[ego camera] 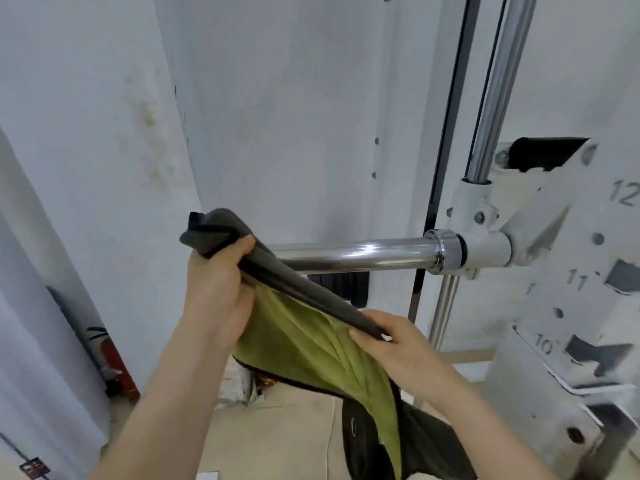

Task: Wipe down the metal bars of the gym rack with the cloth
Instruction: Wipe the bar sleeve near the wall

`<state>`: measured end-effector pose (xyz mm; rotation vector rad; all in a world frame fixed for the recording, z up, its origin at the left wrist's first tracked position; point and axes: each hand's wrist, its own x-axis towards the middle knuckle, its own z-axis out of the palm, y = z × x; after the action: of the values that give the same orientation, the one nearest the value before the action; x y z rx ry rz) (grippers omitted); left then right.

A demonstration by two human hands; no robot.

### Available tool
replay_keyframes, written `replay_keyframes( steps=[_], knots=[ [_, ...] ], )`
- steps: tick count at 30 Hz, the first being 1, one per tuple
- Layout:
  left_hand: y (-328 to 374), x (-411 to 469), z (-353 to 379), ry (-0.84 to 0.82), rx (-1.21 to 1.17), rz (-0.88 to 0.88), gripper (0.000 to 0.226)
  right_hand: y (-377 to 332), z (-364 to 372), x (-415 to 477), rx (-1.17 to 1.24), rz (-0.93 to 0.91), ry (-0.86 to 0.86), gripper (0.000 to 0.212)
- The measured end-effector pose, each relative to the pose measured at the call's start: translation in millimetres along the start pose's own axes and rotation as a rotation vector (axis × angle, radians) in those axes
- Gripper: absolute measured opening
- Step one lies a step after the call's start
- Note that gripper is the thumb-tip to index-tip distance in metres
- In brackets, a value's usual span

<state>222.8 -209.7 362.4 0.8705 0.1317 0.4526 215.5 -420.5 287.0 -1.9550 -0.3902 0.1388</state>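
Observation:
A cloth (304,341), dark grey on one side and olive green on the other, is stretched between both hands in front of the rack. My left hand (218,282) grips its upper folded end near the tip of a horizontal chrome bar (360,252). My right hand (391,344) pinches the cloth's lower edge, below the bar. The cloth's top end overlaps the bar's left end and hides it. A vertical chrome rod (495,88) rises from the white bracket (485,233) that carries the horizontal bar.
The white rack upright (588,306) at the right has numbered slots 10, 11, 12. A thin black cable (446,133) runs down beside the rod. White walls stand behind and to the left. A red fire extinguisher (114,362) stands on the floor at lower left.

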Motion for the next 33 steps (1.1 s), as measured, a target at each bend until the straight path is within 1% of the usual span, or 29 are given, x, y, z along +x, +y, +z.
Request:
replay_keyframes(
  steps=[2,5,7,8,9,10,11,12,13,14,15,16,17,18,19,20,21,22,23,24,26,27,28,29,31,32,33],
  knots=[
    [7.7,14.1,8.6,-0.090,0.134,0.008,0.017,-17.2,-14.0,0.8,0.187,0.081,0.026,0.019],
    [17.8,37.5,36.9,-0.266,0.256,0.009,0.011,-37.7,-29.7,3.1,0.688,0.188,0.041,0.030],
    [24.5,52.8,68.6,-0.400,0.293,0.046,0.022,-47.5,-33.3,9.7,0.876,0.185,0.120,0.034],
    [27.8,56.8,85.7,-0.505,0.301,0.039,0.028,-50.8,-34.7,16.2,0.926,0.179,0.185,0.032],
    [29.5,59.3,99.6,-0.619,0.337,-0.014,0.034,-54.4,-36.6,23.7,0.947,0.170,0.254,0.028],
    [29.6,59.5,109.9,-0.726,0.446,-0.093,0.037,-57.0,-39.0,32.2,0.913,0.163,0.331,0.023],
    [26.8,61.6,115.6,-0.829,0.655,-0.147,0.038,-58.9,-41.8,40.7,0.826,0.160,0.408,0.021],
    [21.7,64.8,114.2,-0.890,0.926,-0.139,0.033,-58.2,-44.9,49.1,0.676,0.170,0.483,0.021],
    [15.6,69.0,106.6,-0.863,1.163,-0.022,0.022,-56.4,-47.2,55.9,0.469,0.186,0.533,0.021],
    [9.6,74.3,92.7,-0.731,1.329,0.183,0.011,-53.1,-49.3,61.6,0.217,0.190,0.557,0.021],
    [6.2,77.0,73.9,-0.538,1.399,0.378,0.007,-49.2,-50.7,66.1,-0.070,0.179,0.571,0.022],
    [3.7,78.4,51.6,-0.334,1.384,0.501,0.010,-45.9,-50.9,68.2,-0.376,0.171,0.598,0.029],
    [-0.9,83.9,26.1,-0.186,1.350,0.545,0.014,-43.5,-48.8,67.9,-0.645,0.156,0.624,0.043],
    [-5.7,87.7,3.7,-0.109,1.331,0.499,0.016,-42.4,-43.7,67.8,-0.828,0.099,0.630,0.061],
    [-11.3,92.5,-13.0,-0.090,1.309,0.379,0.019,-42.6,-35.3,69.2,-0.936,0.005,0.584,0.075],
    [-17.8,95.8,-22.9,-0.098,1.260,0.254,0.026,-44.3,-22.5,73.7,-1.005,-0.088,0.469,0.086],
    [-23.3,99.7,-27.0,-0.091,1.207,0.169,0.034,-45.3,-6.8,82.0,-1.083,-0.150,0.331,0.093],
    [-25.7,101.5,-26.7,-0.067,1.195,0.133,0.041,-44.8,8.9,92.9,-1.168,-0.179,0.219,0.099],
    [-26.8,102.3,-24.9,-0.035,1.216,0.133,0.046,-45.2,24.4,105.5,-1.248,-0.196,0.147,0.100],
    [-28.3,103.8,-24.6,0.000,1.234,0.157,0.050,-47.9,37.6,117.9,-1.301,-0.221,0.133,0.093],
    [-33.0,106.5,-29.5,0.030,1.220,0.218,0.053,-59.6,55.6,140.7,-1.307,-0.328,0.185,0.062],
    [-35.4,107.7,-33.9,0.033,1.204,0.240,0.052,-66.3,63.3,150.1,-1.287,-0.373,0.165,0.050],
    [-37.2,108.1,-37.0,0.019,1.181,0.261,0.050,-75.4,68.3,158.4,-1.263,-0.372,0.088,0.044],
    [-37.8,108.1,-39.7,-0.011,1.158,0.285,0.048,-84.4,70.5,167.7,-1.239,-0.321,-0.029,0.042],
    [-36.5,107.5,-41.7,-0.073,1.155,0.301,0.041,-102.9,68.2,186.0,-1.078,-0.141,-0.305,0.038],
    [-35.3,107.3,-41.7,-0.093,1.172,0.306,0.037,-108.5,65.8,192.0,-0.981,-0.066,-0.408,0.034],
    [-35.1,108.8,-42.8,-0.102,1.189,0.314,0.033,-109.7,63.9,194.0,-0.929,-0.034,-0.453,0.032]
  ],
)
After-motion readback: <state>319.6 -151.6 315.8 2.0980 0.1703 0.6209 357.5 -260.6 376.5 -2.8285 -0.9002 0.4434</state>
